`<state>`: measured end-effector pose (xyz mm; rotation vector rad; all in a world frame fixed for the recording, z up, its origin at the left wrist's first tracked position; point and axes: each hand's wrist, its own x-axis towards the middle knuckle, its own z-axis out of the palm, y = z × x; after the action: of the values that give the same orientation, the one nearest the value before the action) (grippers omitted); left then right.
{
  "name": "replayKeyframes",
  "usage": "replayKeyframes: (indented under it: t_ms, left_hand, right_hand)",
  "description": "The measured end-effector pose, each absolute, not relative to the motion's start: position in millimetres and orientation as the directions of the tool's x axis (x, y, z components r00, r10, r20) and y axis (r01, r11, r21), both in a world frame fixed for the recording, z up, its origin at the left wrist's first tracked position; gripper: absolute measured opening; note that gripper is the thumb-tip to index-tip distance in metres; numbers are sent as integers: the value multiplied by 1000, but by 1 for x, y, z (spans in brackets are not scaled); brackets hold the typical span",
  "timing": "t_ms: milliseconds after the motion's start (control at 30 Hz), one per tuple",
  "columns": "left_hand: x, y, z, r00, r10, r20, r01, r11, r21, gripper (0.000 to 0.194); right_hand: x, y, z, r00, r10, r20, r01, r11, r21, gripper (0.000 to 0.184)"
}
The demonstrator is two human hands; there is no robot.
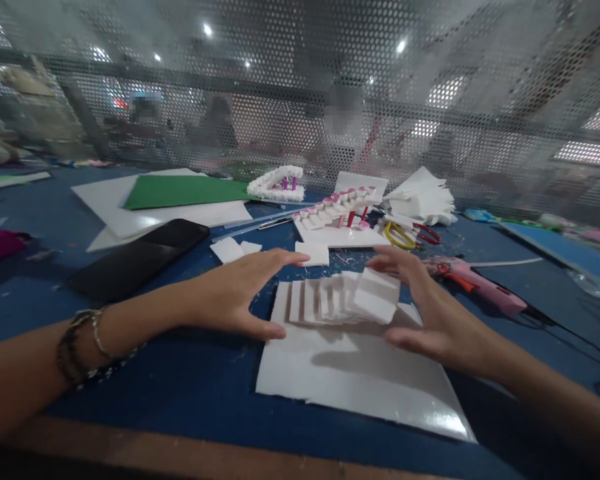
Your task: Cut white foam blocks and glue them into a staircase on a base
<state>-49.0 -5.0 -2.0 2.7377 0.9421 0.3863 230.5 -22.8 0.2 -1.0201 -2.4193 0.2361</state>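
Note:
A row of small white foam rectangles (pixel 330 298) leans overlapping like steps on a white foam board (pixel 320 370). To its left my left hand (pixel 240 290) hovers, thumb and fingers spread, holding nothing. My right hand (pixel 425 310) curves around the row's right end, its thumb and fingers apart beside the tilted end piece (pixel 377 293); whether it touches that piece I cannot tell. Loose white rectangles (pixel 313 254) lie just beyond my left fingertips, and others (pixel 227 249) lie farther left.
Behind stands a small white staircase model (pixel 325 233) with pink and red posts. Scissors (pixel 401 235) and a pink glue gun (pixel 485 283) lie right of it. At left are a black phone (pixel 145 257) and a green sheet (pixel 185 191). A perforated metal screen (pixel 300 113) backs the blue table (pixel 190 393).

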Motion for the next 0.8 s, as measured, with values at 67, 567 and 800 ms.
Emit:
replayKeyframes:
  t_ms: [67, 567, 800]
  left_hand:
    - [-47, -6, -3, 743, 661, 102, 606, -730, 315, 80]
    - [-48, -2, -13, 653, 718, 241, 701, -693, 168, 66]
    - [-49, -1, -13, 666, 711, 224, 691, -702, 173, 64]
  right_hand:
    - [233, -20, 0, -539, 708, 456, 529, 707, -470, 63]
    - [243, -16, 28, -241, 671, 702, 373, 731, -571, 38]
    - [263, -13, 51, -132, 697, 705, 619, 613, -490, 8]
